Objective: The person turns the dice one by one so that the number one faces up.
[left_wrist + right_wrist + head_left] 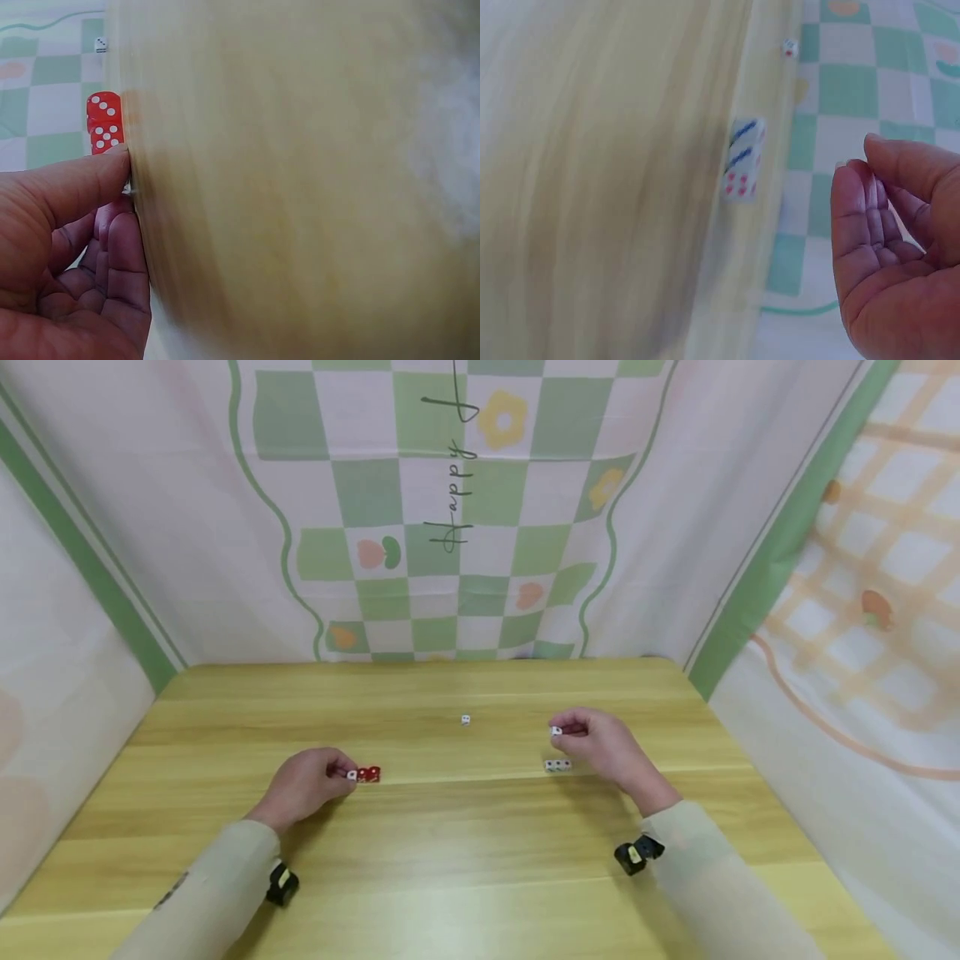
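Note:
On the left, my left hand (306, 785) pinches a white die (352, 775) at the near-left end of a short row of red dice (371, 774). In the left wrist view, two red dice (105, 124) show pips beyond the thumb, while the white die is mostly hidden by the fingers. My right hand (603, 747) holds another white die (556, 732) between thumb and fingertips, raised above a row of three white dice (557, 766). The fingers hide that held die in the right wrist view, where the row (742, 160) lies apart from the hand.
A lone white die (466, 720) sits farther back on the wooden table (450, 852), between the two rows. Behind the table hangs a green-and-white checked cloth (450, 510), with more cloth at both sides. Each wrist wears a black strap device (282, 885).

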Motion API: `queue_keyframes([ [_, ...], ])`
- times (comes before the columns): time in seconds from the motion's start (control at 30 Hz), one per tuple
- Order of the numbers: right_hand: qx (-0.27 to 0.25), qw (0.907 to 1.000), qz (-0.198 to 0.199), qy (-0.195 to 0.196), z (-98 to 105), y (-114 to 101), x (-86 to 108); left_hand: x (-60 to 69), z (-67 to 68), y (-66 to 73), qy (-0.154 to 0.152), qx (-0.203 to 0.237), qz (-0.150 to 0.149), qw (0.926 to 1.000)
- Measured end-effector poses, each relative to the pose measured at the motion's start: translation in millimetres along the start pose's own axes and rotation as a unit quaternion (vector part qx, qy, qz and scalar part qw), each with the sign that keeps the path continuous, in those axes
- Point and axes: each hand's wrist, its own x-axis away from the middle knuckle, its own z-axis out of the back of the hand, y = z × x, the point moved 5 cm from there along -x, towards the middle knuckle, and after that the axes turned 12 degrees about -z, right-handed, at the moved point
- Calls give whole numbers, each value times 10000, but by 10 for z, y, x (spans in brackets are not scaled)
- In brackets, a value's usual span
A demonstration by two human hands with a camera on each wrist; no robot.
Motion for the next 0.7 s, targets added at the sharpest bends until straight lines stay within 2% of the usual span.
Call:
queue_keyframes([
  [0.2,233,9996,-156,83,100,191,-45,-14,11,23,11,36,22,10000],
  [0.33,338,9993,-100,118,126,275,-60,-15,14,35,7,56,40,10000],
  [0.7,655,9967,-417,-236,69,440,-56,15,4,33,-27,33,75,10000],
])
